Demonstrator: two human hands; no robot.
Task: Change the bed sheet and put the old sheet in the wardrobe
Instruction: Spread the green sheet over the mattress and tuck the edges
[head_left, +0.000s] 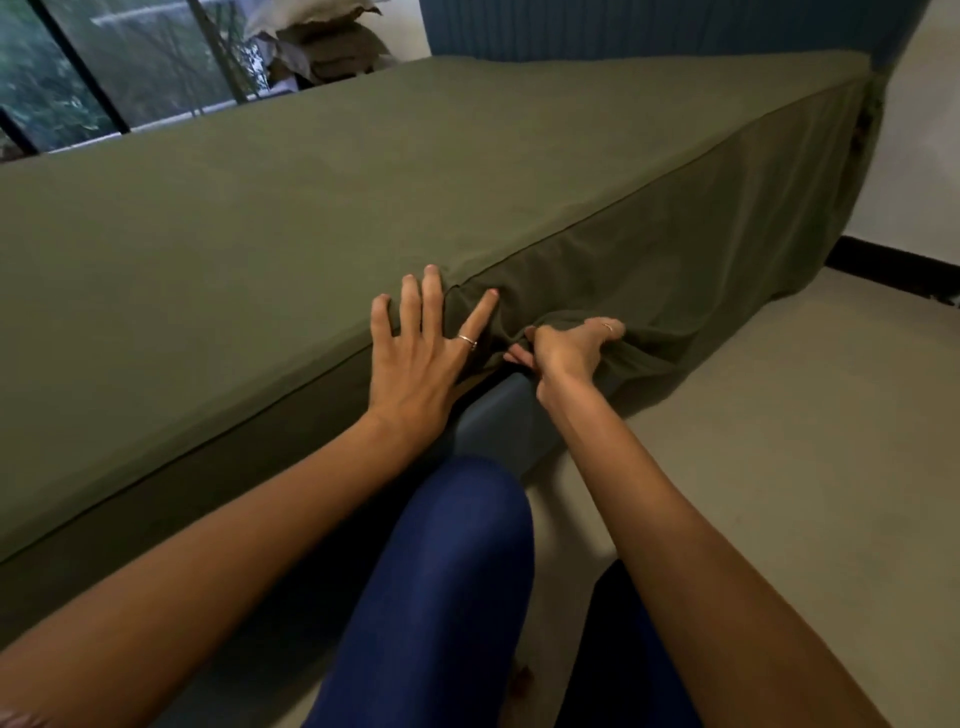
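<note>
An olive green sheet (291, 197) covers the whole mattress and hangs down its right side to the floor. My left hand (421, 353) lies flat with spread fingers on the near corner of the mattress, pressing the sheet down. Just right of it, my right hand (569, 351) grips a bunch of the hanging sheet at the corner, fingers curled into the fabric. Below the hands a blue bed frame corner (504, 421) shows bare where the sheet is lifted.
A blue headboard (623, 26) stands at the far end. A pile of bedding (317, 47) sits by the window (104, 67) at the back left. Grey floor (805, 415) runs along the bed's right side to a white wall. My knee in blue fabric (447, 561) is near the corner.
</note>
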